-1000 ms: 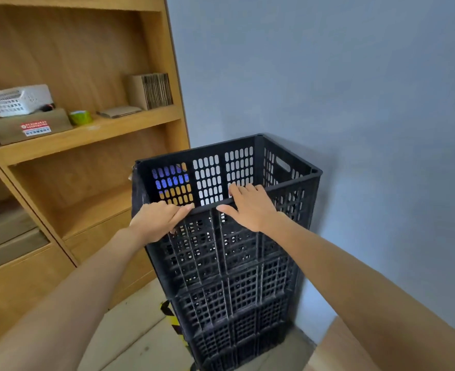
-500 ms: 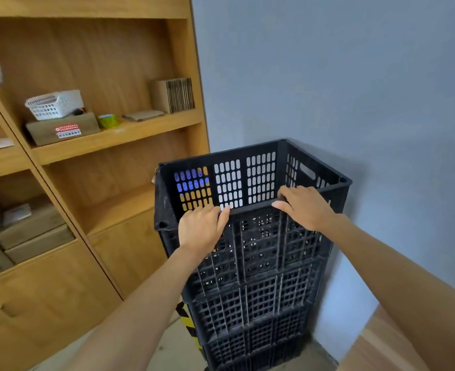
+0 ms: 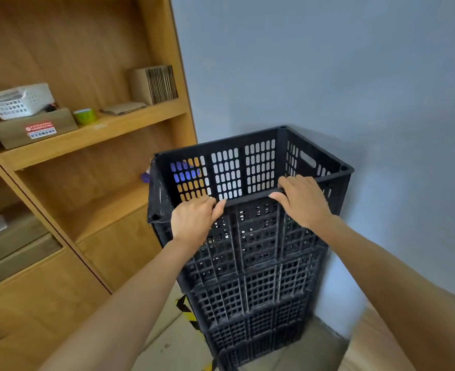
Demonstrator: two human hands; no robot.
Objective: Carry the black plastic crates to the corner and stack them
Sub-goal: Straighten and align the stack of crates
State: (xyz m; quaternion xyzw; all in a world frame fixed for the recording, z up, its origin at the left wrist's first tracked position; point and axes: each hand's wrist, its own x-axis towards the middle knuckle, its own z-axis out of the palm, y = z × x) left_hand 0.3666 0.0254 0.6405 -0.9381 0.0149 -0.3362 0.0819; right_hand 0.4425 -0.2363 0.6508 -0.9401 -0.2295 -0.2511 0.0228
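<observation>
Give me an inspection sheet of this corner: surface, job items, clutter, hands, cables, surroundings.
Surface: pale floor with a black-and-yellow hazard tape strip beside the stack.
Job's things: stack of black crates stands in the corner; top crate sits upright, open side up.
Clutter: white basket, cardboard box, green tape roll and cardboard sheets on the shelf.
Hands: left hand and right hand both rest on the top crate's near rim.
Cables: nothing seen.
Surroundings: wooden shelving unit to the left, grey wall behind.
</observation>
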